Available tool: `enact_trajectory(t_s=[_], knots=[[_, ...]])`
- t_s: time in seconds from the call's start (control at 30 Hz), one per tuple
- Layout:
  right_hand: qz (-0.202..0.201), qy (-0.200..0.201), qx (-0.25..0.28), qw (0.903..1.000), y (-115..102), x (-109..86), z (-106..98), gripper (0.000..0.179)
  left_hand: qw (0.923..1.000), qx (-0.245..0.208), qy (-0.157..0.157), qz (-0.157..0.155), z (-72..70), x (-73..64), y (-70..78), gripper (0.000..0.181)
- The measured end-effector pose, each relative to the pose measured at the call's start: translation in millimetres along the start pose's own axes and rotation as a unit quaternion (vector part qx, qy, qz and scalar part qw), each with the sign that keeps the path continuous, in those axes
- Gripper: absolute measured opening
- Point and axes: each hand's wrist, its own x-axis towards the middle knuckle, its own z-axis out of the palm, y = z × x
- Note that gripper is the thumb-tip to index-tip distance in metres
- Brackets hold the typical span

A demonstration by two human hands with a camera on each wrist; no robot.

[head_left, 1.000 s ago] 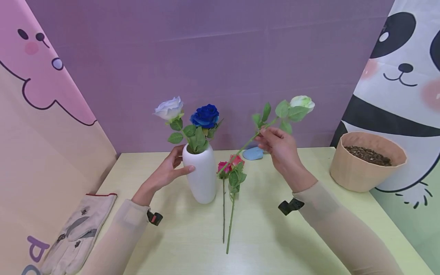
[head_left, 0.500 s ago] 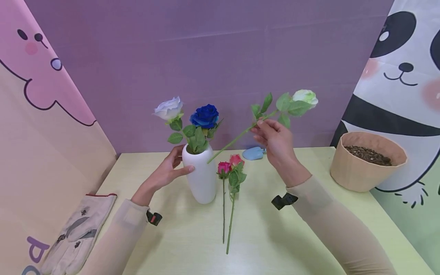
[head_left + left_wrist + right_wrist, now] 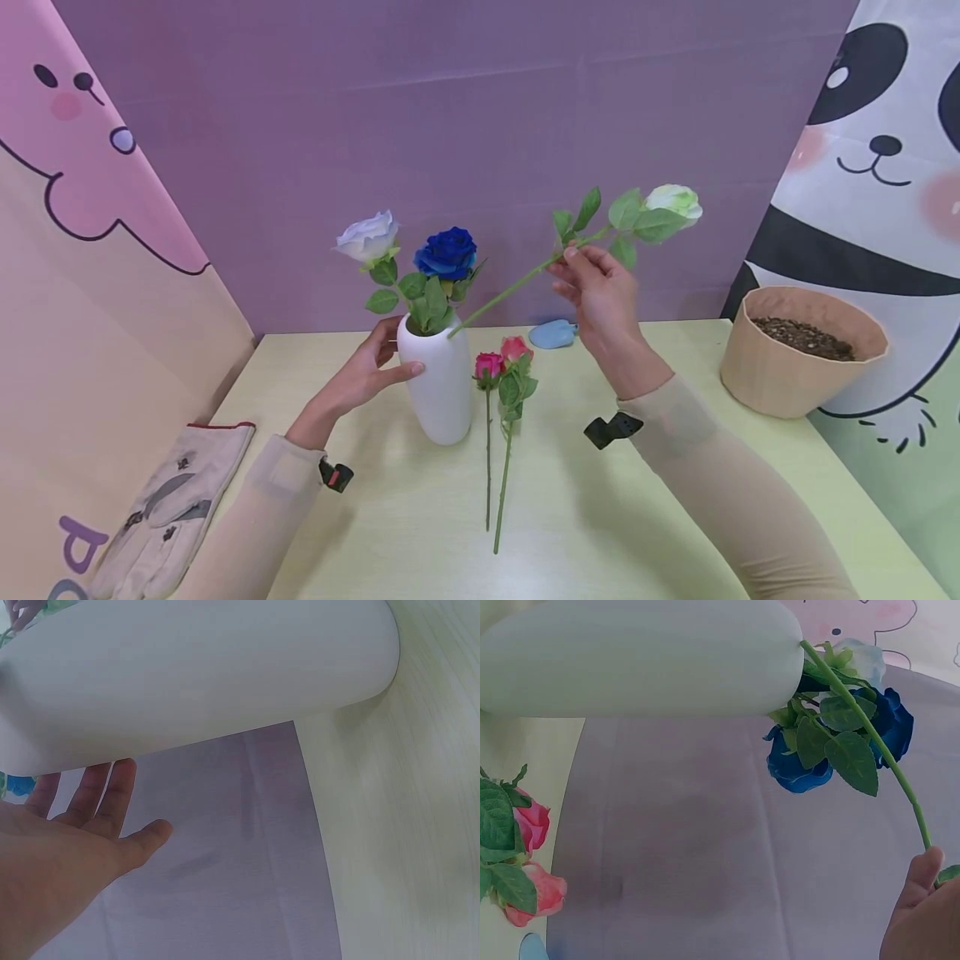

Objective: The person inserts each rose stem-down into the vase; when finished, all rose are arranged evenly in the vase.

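My left hand (image 3: 358,377) holds the white vase (image 3: 441,396), thumb across its front and fingers behind it. The vase stands upright with a pale white rose (image 3: 369,237) and a blue rose (image 3: 447,253) in it; the right wrist view shows a second blue bloom (image 3: 799,771). My right hand (image 3: 606,300) pinches the stem of a greenish-white rose (image 3: 675,205) just below its leaves. This rose slants, bloom up to the right, with its stem's lower end right at the vase's rim. On the table, a magenta rose (image 3: 489,367) and a coral rose (image 3: 516,350) lie side by side.
A tan pot (image 3: 787,375) of dark soil stands at the table's right edge. Behind the lying roses is a light blue scoop-like piece (image 3: 553,334). Folded pale gloves (image 3: 172,508) lie at the left edge. A purple backdrop (image 3: 480,150) rises behind the table.
My right hand has moved up and left with the greenish-white rose, bringing its stem end from over the lying roses to the vase's rim. The left hand and vase have stayed put.
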Motion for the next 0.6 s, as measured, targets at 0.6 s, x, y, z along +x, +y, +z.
enact_trajectory(t_s=[0.6], knots=[[-0.023,-0.009,-0.055,0.9982,21.9,3.6,19.1,0.010,1.0000,0.001,-0.001,0.000,-0.5,0.1,0.1,0.080]])
